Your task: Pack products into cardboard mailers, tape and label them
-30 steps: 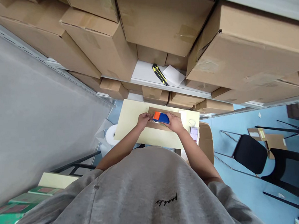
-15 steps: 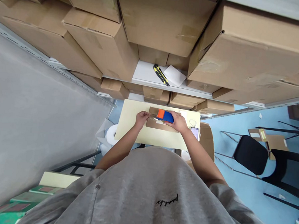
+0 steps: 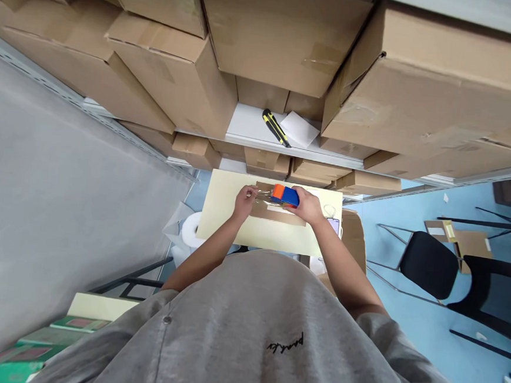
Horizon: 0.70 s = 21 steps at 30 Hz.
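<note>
While the right hand [image 3: 309, 206] grips the blue-and-orange tape dispenser [image 3: 287, 196] over the brown cardboard [image 3: 271, 214], the left hand [image 3: 244, 202] pinches the clear tape [image 3: 264, 194] stretching from it; the cardboard lies on the pale yellow table [image 3: 218, 212].

Pale yellow table [image 3: 218, 203] with brown cardboard [image 3: 275, 215] and phone [image 3: 334, 225] on top

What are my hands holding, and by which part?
Your right hand holds the orange-and-blue tape dispenser by its blue end; your left hand pinches the clear tape near its loose end.
</note>
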Each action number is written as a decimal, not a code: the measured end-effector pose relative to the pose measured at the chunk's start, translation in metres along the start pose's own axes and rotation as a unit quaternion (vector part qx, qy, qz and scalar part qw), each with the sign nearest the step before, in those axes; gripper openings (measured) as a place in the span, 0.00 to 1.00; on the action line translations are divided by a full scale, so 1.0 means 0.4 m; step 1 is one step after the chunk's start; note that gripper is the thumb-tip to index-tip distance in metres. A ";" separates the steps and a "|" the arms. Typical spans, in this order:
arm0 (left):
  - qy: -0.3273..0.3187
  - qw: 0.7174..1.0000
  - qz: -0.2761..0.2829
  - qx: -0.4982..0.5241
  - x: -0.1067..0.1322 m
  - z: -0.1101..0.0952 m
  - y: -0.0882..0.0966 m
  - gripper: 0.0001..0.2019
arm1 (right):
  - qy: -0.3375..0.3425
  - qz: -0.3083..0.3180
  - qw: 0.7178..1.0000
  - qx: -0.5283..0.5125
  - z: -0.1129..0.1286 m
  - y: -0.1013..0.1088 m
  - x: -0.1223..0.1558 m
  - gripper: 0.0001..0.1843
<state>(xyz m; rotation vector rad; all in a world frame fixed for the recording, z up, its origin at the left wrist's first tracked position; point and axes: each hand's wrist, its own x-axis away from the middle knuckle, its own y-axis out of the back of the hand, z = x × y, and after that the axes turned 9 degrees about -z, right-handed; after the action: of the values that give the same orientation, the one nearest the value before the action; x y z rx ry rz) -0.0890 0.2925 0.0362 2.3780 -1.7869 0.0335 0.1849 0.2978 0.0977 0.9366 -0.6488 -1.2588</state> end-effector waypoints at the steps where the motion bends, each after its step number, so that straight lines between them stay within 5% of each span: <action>1: 0.006 1.000 0.013 0.014 0.002 0.005 0.001 0.08 | -0.002 0.002 1.000 0.002 0.001 -0.002 0.000 0.42; 6: 0.036 0.998 0.037 -0.037 0.014 0.026 0.004 0.11 | 0.014 0.007 1.000 0.009 0.005 -0.020 0.003 0.38; 15: -0.008 0.987 -0.085 -0.135 0.042 0.057 -0.037 0.06 | 0.022 0.052 0.995 0.086 0.025 -0.018 -0.012 0.35; 21: 0.025 0.982 -0.082 -0.170 0.036 0.073 -0.040 0.07 | 0.033 0.104 0.983 0.144 0.056 0.004 -0.020 0.34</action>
<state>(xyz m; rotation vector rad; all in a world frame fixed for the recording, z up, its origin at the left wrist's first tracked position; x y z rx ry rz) -0.0718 0.2788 0.0073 2.2431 -1.4347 -0.2129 0.1651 0.3005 0.1106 1.1114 -0.8689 -0.9586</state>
